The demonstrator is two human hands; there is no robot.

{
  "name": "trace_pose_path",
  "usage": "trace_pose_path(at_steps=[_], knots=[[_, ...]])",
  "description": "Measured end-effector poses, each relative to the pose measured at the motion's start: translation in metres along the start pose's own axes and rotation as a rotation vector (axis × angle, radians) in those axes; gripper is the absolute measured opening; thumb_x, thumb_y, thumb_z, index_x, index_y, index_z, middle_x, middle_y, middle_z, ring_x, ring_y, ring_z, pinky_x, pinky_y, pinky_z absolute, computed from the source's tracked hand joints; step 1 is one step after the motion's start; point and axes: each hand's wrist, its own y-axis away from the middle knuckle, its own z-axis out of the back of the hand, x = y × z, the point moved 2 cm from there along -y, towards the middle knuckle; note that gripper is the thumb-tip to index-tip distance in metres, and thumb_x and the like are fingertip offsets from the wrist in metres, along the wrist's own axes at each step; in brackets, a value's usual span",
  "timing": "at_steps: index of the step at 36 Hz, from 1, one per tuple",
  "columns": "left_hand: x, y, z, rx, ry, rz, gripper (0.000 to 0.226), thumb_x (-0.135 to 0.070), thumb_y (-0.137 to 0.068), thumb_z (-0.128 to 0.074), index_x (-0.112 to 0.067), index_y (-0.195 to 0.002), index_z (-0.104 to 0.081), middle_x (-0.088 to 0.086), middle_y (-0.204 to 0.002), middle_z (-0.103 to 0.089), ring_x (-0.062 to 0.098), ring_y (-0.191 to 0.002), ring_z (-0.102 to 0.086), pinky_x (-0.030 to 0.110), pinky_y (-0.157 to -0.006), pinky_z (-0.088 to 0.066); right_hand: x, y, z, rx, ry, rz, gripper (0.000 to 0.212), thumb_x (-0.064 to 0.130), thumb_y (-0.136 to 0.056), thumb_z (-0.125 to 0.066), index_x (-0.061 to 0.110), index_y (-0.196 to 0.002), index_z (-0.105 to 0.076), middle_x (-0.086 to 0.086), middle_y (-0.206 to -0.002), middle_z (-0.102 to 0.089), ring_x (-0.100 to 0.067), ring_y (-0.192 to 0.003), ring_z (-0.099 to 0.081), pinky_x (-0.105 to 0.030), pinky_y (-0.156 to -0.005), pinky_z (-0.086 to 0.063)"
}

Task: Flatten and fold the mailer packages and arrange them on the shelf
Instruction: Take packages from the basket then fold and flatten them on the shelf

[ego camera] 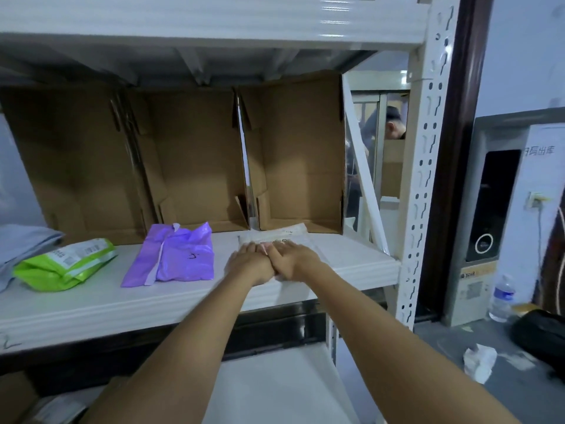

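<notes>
My two arms reach up from the bottom and meet on the white metal shelf [351, 264]; my left hand [250, 264] and my right hand [292, 260] lie side by side, touching, palms down with the fingers out flat and loose, gripping nothing; they press on a white mailer package [275, 237], I think to squash the air out so it lies flat before I fold it; most of it hides under my hands, and only its far edge peeks out. To the left on the same shelf sits a purple mailer [175, 255], already folded, and further left a green mailer [65, 261], folded too, near a grey-blue bundle [21, 240] I cannot name; they make a row, so the white one likely goes at the right end. Behind them stand three open cardboard boxes [195, 160] on their sides, like back walls; far off, past the shelf post, a person [391, 123] bends over.
</notes>
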Motion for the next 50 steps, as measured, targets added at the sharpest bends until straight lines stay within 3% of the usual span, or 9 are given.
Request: trace_pose_path(at_steps=[4,22,29,34,40,44,47,48,50], knots=[[0.007,0.001,0.000,-0.006,0.086,0.023,0.064,-0.043,-0.098,-0.019,-0.012,-0.153,-0.011,0.003,-0.162,-0.003,0.018,-0.149,-0.003,0.038,-0.120,-0.012,-0.026,-0.006,-0.007,0.060,0.023,-0.141,0.079,0.055,-0.087,-0.004,0.017,-0.156,-0.010,-0.006,-0.163,-0.006,-0.024,-0.150,-0.002,-0.045,-0.121,-0.011],[-0.003,0.015,0.005,-0.204,0.089,0.018,0.052,-0.044,-0.096,-0.032,-0.014,-0.136,-0.043,0.011,-0.144,-0.038,0.030,-0.131,-0.032,0.044,-0.106,-0.034,-0.046,0.018,0.032,-0.243,-0.734,-0.534,0.037,0.016,-0.091,-0.051,0.003,-0.125,-0.057,-0.014,-0.124,-0.059,-0.032,-0.117,-0.056,-0.037,-0.096,-0.046],[-0.021,0.040,0.006,-0.086,0.062,-0.160,0.105,-0.088,-0.066,-0.042,-0.021,-0.147,-0.030,0.005,-0.152,-0.028,0.030,-0.138,-0.030,0.045,-0.111,-0.029,-0.047,0.026,0.046,-0.295,-0.959,-0.617,0.042,0.014,-0.089,-0.055,0.002,-0.129,-0.052,-0.016,-0.114,-0.059,-0.035,-0.110,-0.057,-0.037,-0.094,-0.048],[-0.031,0.049,0.010,-0.207,0.090,-0.144,0.068,-0.060,-0.092,-0.040,-0.014,-0.142,-0.035,0.010,-0.143,-0.039,0.033,-0.125,-0.043,0.041,-0.103,-0.037,-0.045,0.030,0.057,-0.281,-1.327,-0.612,0.042,0.019,-0.094,-0.048,0.002,-0.133,-0.049,-0.018,-0.129,-0.054,-0.036,-0.115,-0.056,-0.038,-0.084,-0.051],[-0.048,0.067,0.030,-0.316,0.989,-0.041,0.046,-0.047,-0.100,-0.033,-0.009,-0.110,-0.056,0.006,-0.085,-0.060,0.019,-0.074,-0.057,0.030,-0.064,-0.044,-0.032,0.043,0.085,-0.343,-1.568,-0.415,0.053,0.049,-0.103,-0.028,0.007,-0.125,-0.052,-0.014,-0.119,-0.060,-0.033,-0.105,-0.062,-0.042,-0.092,-0.051],[-0.066,0.069,0.030,-0.093,1.834,0.198,0.057,-0.056,-0.097,-0.035,-0.010,-0.125,-0.055,0.010,-0.107,-0.066,0.027,-0.099,-0.062,0.042,-0.098,-0.048,-0.014,0.048,0.083,-0.413,-1.164,-0.223,0.062,0.049,-0.103,-0.024,0.005,-0.137,-0.051,-0.011,-0.135,-0.054,-0.025,-0.122,-0.050,-0.039,-0.107,-0.034],[-0.074,0.084,0.030,0.295,2.111,0.009,0.057,-0.052,-0.093,-0.048,-0.009,-0.131,-0.051,0.013,-0.120,-0.060,0.026,-0.112,-0.057,0.042,-0.105,-0.042,-0.002,0.048,0.071,-0.319,-0.900,-0.214,0.071,0.056,-0.100,-0.026,0.002,-0.142,-0.044,-0.018,-0.147,-0.042,-0.032,-0.135,-0.041,-0.044,-0.113,-0.030],[-0.077,0.088,0.023,0.289,1.744,0.102,0.058,-0.051,-0.094,-0.045,-0.012,-0.136,-0.045,0.008,-0.131,-0.054,0.022,-0.116,-0.054,0.038,-0.106,-0.040,0.000,0.047,0.066,-0.270,-0.855,-0.241,0.072,0.057,-0.100,-0.027,0.002,-0.144,-0.042,-0.018,-0.150,-0.039,-0.033,-0.137,-0.037,-0.044,-0.114,-0.028],[-0.086,0.092,0.006,0.488,1.942,0.277,0.064,-0.059,-0.097,-0.021,-0.020,-0.147,-0.030,-0.003,-0.145,-0.042,0.012,-0.091,-0.058,0.028,-0.080,-0.053,0.002,0.044,0.056,-0.148,-0.818,-0.261,0.067,0.054,-0.101,-0.025,0.008,-0.147,-0.039,-0.014,-0.155,-0.031,-0.031,-0.142,-0.030,-0.043,-0.114,-0.023]])
